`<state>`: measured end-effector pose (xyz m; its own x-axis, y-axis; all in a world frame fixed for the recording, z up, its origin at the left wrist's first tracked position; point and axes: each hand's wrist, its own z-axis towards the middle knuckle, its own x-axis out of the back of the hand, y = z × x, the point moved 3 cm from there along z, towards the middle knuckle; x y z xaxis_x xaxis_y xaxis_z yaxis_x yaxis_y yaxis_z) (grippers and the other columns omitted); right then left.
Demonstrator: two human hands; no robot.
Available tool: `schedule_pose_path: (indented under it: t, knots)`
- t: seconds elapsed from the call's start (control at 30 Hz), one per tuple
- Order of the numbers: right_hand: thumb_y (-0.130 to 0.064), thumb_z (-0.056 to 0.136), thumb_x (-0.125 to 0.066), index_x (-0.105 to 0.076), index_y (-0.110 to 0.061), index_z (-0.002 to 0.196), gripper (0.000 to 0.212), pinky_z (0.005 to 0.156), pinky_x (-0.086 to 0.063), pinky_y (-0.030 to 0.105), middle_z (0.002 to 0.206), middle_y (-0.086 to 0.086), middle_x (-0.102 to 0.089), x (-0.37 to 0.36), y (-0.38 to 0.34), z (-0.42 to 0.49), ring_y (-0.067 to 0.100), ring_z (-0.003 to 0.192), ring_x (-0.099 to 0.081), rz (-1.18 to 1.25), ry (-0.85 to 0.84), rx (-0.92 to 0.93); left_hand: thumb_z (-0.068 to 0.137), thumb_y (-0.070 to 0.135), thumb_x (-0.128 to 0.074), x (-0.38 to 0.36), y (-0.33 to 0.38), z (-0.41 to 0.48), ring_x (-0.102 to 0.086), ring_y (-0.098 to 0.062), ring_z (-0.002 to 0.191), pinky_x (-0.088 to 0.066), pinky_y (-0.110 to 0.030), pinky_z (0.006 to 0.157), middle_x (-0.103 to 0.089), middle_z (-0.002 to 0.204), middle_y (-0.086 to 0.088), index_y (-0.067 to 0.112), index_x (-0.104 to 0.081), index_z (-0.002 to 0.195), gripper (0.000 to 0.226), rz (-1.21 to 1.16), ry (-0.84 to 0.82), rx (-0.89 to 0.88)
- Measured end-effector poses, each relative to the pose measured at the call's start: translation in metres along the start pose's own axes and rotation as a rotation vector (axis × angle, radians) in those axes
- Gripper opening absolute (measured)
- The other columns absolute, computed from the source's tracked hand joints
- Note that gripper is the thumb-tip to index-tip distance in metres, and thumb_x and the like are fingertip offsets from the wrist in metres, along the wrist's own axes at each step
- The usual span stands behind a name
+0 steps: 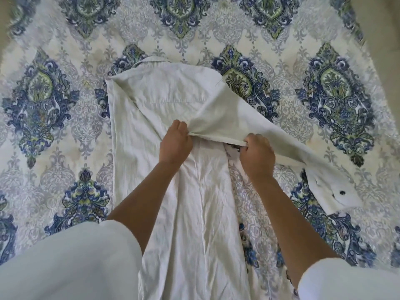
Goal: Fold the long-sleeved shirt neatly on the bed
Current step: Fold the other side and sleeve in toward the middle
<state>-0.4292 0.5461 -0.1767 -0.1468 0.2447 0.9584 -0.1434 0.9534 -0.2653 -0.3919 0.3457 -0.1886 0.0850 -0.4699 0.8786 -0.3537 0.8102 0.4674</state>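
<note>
A white long-sleeved shirt lies back-up along the middle of the bed, collar at the far end. Its left side is folded in over the body. The right sleeve is lifted off the bed and stretches from the shoulder down to the right, ending in a cuff with a dark button. My left hand pinches the sleeve's lower edge above the shirt's middle. My right hand grips the same edge a little further right, over the shirt's right border.
The bed is covered by a white bedspread with blue and green damask medallions, spreading wide on both sides of the shirt. My white sleeves fill the lower corners. A plain beige surface shows at the top right corner.
</note>
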Motion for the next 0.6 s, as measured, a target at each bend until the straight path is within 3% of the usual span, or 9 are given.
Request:
schedule_pose_path:
  t: [0.07, 0.13, 0.2, 0.3, 0.37, 0.43, 0.5, 0.6]
  knots:
    - [-0.007, 0.087, -0.05, -0.061, -0.005, 0.096, 0.015, 0.063, -0.039, 0.03, 0.089, 0.009, -0.062, 0.016, -0.02, -0.003, 0.025, 0.082, -0.057, 0.274, 0.001, 0.081, 0.089, 0.008, -0.049, -0.003, -0.02, 0.001, -0.055, -0.024, 0.078, -0.044, -0.031, 0.061, -0.053, 0.092, -0.008, 0.005, -0.057, 0.087, 0.009, -0.311, -0.095, 0.241]
    - [-0.006, 0.086, -0.055, -0.065, -0.006, 0.095, 0.013, 0.059, -0.037, 0.023, 0.084, 0.005, -0.064, 0.029, -0.05, -0.011, 0.016, 0.072, -0.055, 0.535, -0.023, 0.162, 0.086, 0.003, -0.052, 0.002, -0.032, 0.002, -0.064, -0.032, 0.086, -0.054, -0.037, 0.076, -0.064, 0.093, -0.014, 0.012, -0.063, 0.084, 0.014, -0.736, -0.157, 0.476]
    - [-0.005, 0.085, -0.057, -0.067, -0.005, 0.099, 0.018, 0.062, -0.039, 0.019, 0.086, 0.006, -0.067, 0.029, -0.08, -0.022, 0.011, 0.072, -0.054, 0.729, -0.099, 0.191, 0.084, -0.006, -0.046, 0.016, -0.036, -0.001, -0.063, -0.029, 0.08, -0.053, -0.027, 0.069, -0.065, 0.089, -0.013, 0.012, -0.064, 0.087, 0.026, -0.966, -0.113, 0.599]
    - [-0.006, 0.087, -0.056, -0.065, -0.006, 0.112, 0.026, 0.079, -0.049, 0.026, 0.106, 0.008, -0.07, 0.017, -0.119, -0.039, 0.015, 0.089, -0.063, 0.825, -0.235, 0.235, 0.092, 0.01, -0.046, 0.043, -0.044, -0.011, -0.058, -0.016, 0.065, -0.049, -0.021, 0.056, -0.061, 0.077, -0.005, 0.009, -0.06, 0.087, 0.015, -1.015, -0.061, 0.704]
    - [-0.009, 0.09, -0.054, -0.061, -0.008, 0.12, 0.03, 0.092, -0.047, 0.026, 0.118, 0.007, -0.066, 0.003, -0.138, -0.049, 0.017, 0.107, -0.061, 0.863, -0.441, 0.24, 0.094, 0.035, -0.048, 0.051, -0.049, -0.022, -0.063, -0.018, 0.065, -0.051, -0.026, 0.057, -0.066, 0.077, -0.005, 0.009, -0.063, 0.09, 0.029, -1.083, -0.276, 0.793]
    - [-0.012, 0.092, -0.051, -0.063, -0.009, 0.118, 0.028, 0.093, -0.045, 0.024, 0.117, 0.008, -0.067, -0.005, -0.145, -0.054, 0.018, 0.109, -0.061, 0.86, -0.577, 0.222, 0.093, 0.035, -0.05, 0.049, -0.055, -0.031, -0.066, -0.018, 0.068, -0.052, -0.027, 0.058, -0.07, 0.079, -0.006, 0.01, -0.065, 0.091, 0.029, -1.115, -0.45, 0.809]
    - [-0.013, 0.093, -0.05, -0.066, -0.01, 0.113, 0.026, 0.091, -0.046, 0.025, 0.114, 0.005, -0.068, -0.004, -0.136, -0.047, 0.017, 0.105, -0.061, 0.846, -0.468, 0.13, 0.092, 0.013, -0.05, 0.045, -0.064, -0.033, -0.062, -0.017, 0.066, -0.049, -0.027, 0.061, -0.064, 0.078, -0.007, 0.008, -0.06, 0.084, 0.013, -1.082, -0.372, 0.827]
    - [-0.014, 0.092, -0.049, -0.063, -0.009, 0.103, 0.018, 0.083, -0.052, 0.035, 0.107, 0.004, -0.064, 0.008, -0.105, -0.018, 0.019, 0.097, -0.059, 0.745, -0.02, -0.136, 0.086, 0.0, -0.051, 0.041, -0.076, -0.029, -0.057, -0.017, 0.066, -0.049, -0.027, 0.054, -0.059, 0.083, -0.009, 0.005, -0.058, 0.084, 0.009, -1.018, -0.129, 0.963]
